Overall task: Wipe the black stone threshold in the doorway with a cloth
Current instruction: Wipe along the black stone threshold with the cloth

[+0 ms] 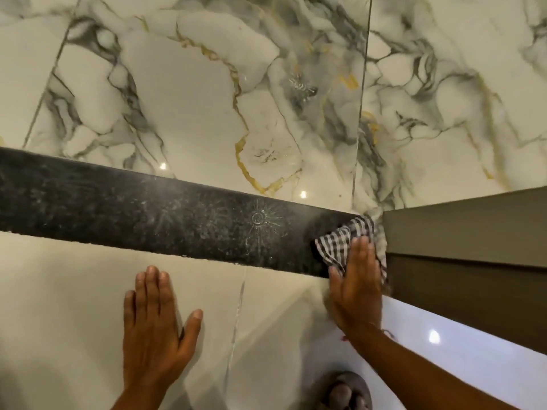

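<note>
While the left hand (pixel 157 327) rests flat, the right hand (pixel 356 279) presses the cloth (pixel 340 241) — on the threshold (pixel 148 211).

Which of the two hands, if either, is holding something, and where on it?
The right hand presses flat on the near part of the checked cloth, not gripping it. The left hand rests bare on the floor tile.

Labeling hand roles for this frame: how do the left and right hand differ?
The left hand lies flat on the plain cream floor tile, holding nothing; the right hand presses a checked cloth onto the black threshold. The left hand sits short of the threshold; the right hand reaches onto its right end by the door frame. Both are palm down, fingers extended.
</note>
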